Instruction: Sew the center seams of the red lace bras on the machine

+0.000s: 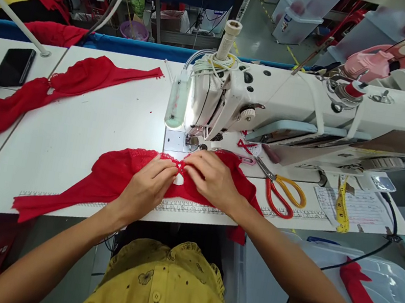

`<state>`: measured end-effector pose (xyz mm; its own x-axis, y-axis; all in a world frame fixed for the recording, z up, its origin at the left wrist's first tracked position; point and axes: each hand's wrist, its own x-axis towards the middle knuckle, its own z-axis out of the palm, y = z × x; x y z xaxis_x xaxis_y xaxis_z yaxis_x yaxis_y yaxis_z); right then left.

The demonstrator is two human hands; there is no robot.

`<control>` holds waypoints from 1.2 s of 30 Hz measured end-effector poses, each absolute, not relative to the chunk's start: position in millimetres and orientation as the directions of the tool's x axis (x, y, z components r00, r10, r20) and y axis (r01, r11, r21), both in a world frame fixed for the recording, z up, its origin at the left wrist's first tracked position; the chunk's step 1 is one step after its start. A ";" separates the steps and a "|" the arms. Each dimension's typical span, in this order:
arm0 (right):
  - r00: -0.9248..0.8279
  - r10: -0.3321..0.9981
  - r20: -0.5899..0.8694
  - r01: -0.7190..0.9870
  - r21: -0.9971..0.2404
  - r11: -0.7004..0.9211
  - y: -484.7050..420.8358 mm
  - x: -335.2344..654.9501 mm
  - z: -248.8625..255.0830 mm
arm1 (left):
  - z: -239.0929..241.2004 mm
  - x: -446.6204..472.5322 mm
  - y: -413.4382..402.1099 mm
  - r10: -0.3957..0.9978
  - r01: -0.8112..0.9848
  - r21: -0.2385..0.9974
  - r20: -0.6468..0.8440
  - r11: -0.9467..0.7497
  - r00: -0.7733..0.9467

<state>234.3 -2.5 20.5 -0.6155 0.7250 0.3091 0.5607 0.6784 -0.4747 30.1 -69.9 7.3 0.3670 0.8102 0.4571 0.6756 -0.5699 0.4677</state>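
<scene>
A red lace-edged bra point(116, 170) lies spread along the table edge, just in front of the sewing machine's presser foot point(191, 142). My left hand point(149, 184) pinches its middle from the left, fingertips at the lace by the small gap between the cups. From the right, my right hand point(212, 176) is closed on the same middle part, its fingertips almost meeting the left ones. The bra's left wing trails toward the table's front edge, and its right side passes under my right hand and hangs over the edge. The needle tip is too small to make out.
Right of the hands lie scissors point(284, 191) with orange and yellow handles. A white sewing machine point(274, 93) spans the back right. Another red bra point(83, 74) stretches across the left, near a black phone point(13, 67). A plastic bin point(282, 278) holding red fabric stands below right.
</scene>
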 end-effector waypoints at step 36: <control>-0.622 0.699 0.353 0.622 -0.320 0.715 -4.3 240.5 1.3 | -0.1 6.3 -51.4 0.755 0.726 0.234 0.334 -0.647 0.564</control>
<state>240.5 -4.3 1.3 -0.6221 0.6989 0.3530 0.6218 0.7149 -0.3198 6.3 -51.4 -0.1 0.5643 0.7549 0.3342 0.7260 -0.6465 0.2344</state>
